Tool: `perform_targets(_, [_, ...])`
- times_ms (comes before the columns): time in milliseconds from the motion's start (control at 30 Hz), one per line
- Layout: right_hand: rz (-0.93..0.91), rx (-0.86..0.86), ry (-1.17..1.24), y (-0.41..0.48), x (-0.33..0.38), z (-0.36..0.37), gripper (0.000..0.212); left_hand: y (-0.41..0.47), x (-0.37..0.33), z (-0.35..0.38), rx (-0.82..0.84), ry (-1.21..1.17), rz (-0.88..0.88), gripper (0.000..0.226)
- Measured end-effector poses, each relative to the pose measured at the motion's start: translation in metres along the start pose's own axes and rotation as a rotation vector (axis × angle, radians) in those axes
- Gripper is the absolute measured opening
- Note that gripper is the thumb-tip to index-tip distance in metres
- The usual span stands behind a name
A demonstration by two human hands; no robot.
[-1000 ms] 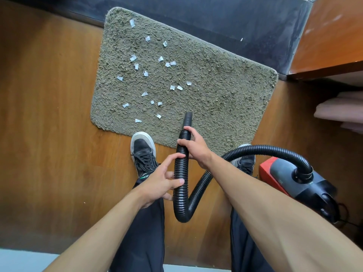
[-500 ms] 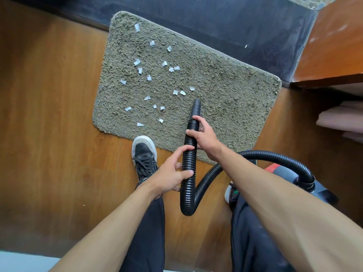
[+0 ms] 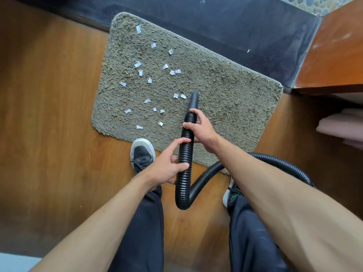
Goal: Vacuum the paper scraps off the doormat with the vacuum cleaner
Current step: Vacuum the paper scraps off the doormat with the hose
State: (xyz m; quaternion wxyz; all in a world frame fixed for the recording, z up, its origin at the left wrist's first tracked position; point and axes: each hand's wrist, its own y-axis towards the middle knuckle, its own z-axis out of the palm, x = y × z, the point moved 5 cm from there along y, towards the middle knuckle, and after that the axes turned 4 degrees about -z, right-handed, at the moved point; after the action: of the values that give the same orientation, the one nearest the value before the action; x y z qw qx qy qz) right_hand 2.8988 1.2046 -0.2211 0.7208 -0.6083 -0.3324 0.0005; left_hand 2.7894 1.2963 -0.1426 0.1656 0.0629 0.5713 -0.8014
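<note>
A shaggy grey-green doormat lies on the wooden floor, with several white paper scraps scattered over its left half. I hold a black ribbed vacuum hose with both hands. My right hand grips it near the smooth nozzle, whose tip rests on the mat just right of two scraps. My left hand grips the hose lower down. The hose loops down and runs off to the right behind my right arm. The vacuum body is hidden.
My left shoe stands at the mat's near edge and my right shoe is on the floor beside the hose. A dark stone threshold borders the mat's far side. A wooden cabinet stands at the right.
The nozzle has moved forward across the mat toward the scraps, both hands going with it. My view shifted forward, and the red and black vacuum body dropped out of sight behind my right arm.
</note>
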Motion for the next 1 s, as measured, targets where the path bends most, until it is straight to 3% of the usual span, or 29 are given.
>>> perform_targets(1000, [0.043,0.13,-0.132,0.002,0.008,0.045,0.056,-0.022,0.017,-0.022,-0.048,-0.187,-0.028,0.062])
